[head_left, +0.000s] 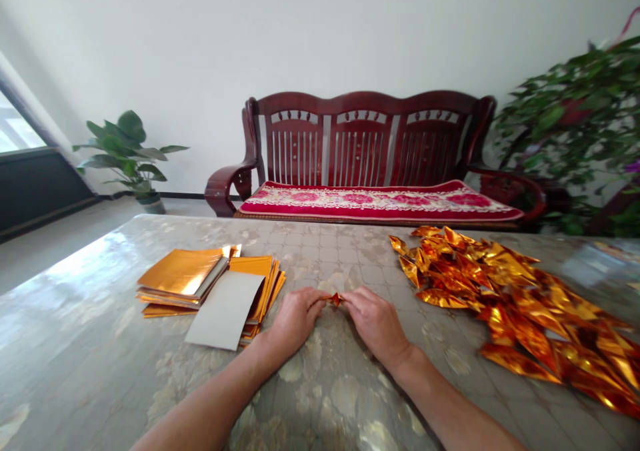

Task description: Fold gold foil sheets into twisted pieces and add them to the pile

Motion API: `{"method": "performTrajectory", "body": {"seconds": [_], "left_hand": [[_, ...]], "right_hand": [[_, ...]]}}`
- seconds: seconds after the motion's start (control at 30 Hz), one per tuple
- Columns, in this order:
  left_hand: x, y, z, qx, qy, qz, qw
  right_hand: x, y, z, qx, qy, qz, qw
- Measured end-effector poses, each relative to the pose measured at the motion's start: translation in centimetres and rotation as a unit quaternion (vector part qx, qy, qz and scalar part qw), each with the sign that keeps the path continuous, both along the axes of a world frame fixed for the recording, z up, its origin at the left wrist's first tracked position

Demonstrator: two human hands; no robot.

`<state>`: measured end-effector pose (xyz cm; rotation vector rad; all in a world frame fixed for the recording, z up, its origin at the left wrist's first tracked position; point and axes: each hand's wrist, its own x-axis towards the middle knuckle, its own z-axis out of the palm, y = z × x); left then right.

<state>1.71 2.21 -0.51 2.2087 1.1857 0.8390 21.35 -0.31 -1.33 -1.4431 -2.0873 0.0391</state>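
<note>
Between my two hands, a small piece of folded gold foil paper (335,299) is pinched at both ends. My left hand (299,315) is closed on its left tip and my right hand (376,321) on its right tip. Most of the paper is hidden by the fingers; only a reddish-gold middle shows. Left of my left hand lie stacks of flat gold foil sheets (183,271), with one sheet (225,309) grey side up on top. To the right of my right hand spreads a heap of folded gold foil pieces (450,271), pointed at their ends.
The table (320,397) has a patterned, glossy cover. A blurred clear plastic item (600,264) rests at its far right. Beyond the table stand a dark red wooden bench (360,151) with a red floral cushion (370,199), a potted plant (131,151) and a leafy plant (575,111).
</note>
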Motion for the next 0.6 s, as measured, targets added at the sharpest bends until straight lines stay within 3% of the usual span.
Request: {"method": "performTrajectory", "body": {"seconds": [0.1,0.33,0.6], "left_hand": [[0.2,-0.3,0.2,0.006,0.016,-0.014,1.000],[0.4,-1.1,1.1,0.043,0.195,-0.004,0.980],[0.6,-0.7,0.2,0.024,0.158,-0.032,0.987]], "right_hand": [[0.0,-0.1,0.2,-0.002,0.004,0.008,1.000],[-0.3,-0.5,0.4,-0.010,-0.004,0.015,1.000],[-0.6,-0.7,0.1,0.002,0.021,0.043,0.999]]}}
